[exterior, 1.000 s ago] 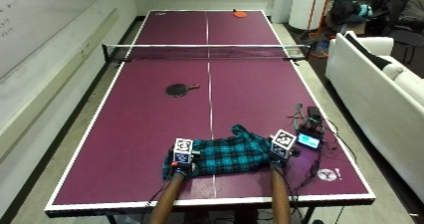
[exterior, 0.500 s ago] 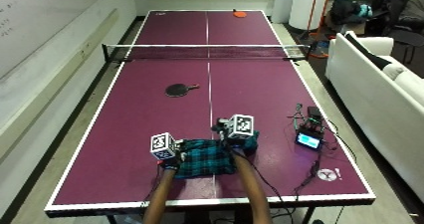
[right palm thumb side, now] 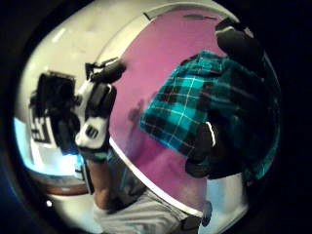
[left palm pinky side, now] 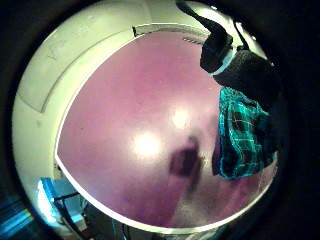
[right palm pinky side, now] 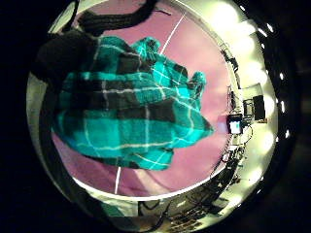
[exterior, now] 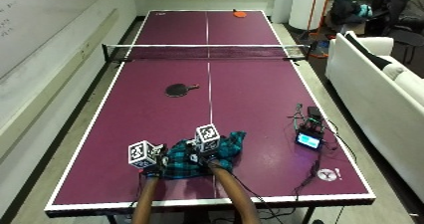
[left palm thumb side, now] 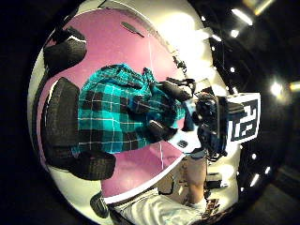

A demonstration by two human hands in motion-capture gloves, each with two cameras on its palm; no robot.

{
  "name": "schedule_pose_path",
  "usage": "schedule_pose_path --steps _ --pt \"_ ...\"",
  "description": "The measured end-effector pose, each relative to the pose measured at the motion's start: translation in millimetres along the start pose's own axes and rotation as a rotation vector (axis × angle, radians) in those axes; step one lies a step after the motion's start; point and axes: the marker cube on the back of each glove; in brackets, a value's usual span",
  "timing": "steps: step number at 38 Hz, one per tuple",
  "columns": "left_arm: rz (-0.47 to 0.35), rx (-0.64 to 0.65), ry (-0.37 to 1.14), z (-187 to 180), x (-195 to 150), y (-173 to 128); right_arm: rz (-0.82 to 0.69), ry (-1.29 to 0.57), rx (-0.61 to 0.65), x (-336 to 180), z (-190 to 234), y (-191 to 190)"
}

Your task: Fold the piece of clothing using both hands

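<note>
A teal and black plaid garment lies bunched near the table's front edge, a little left of the centre line. My right hand is on its middle and grips a fold of the cloth, with a finger curled over it. The cloth fills most of the right little finger side palm view. My left hand is at the garment's left edge, its fingers spread straight over the cloth. It also shows beside the cloth from the right palm, as the left hand.
A black paddle lies mid-table on the purple ping-pong table, short of the net. A small device with a lit screen and cables sits at the front right. A white sofa stands to the right.
My right hand has carried the garment's right side leftward over its middle, so the cloth is more bunched. My left hand has drawn back towards the front edge at the cloth's left end.
</note>
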Motion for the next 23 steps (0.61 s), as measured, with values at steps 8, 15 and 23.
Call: schedule_pose_path --steps 8,15,23 --pt "0.149 -0.082 0.103 38.1 0.7 -21.8 0.023 0.059 -0.011 58.4 1.1 8.6" --pt "0.221 -0.054 -0.140 30.1 34.8 -11.5 0.280 0.298 -0.147 143.2 -12.1 54.0" --pt "0.257 0.011 -0.265 13.2 67.3 1.3 0.421 0.248 -0.115 180.3 -21.8 71.3"
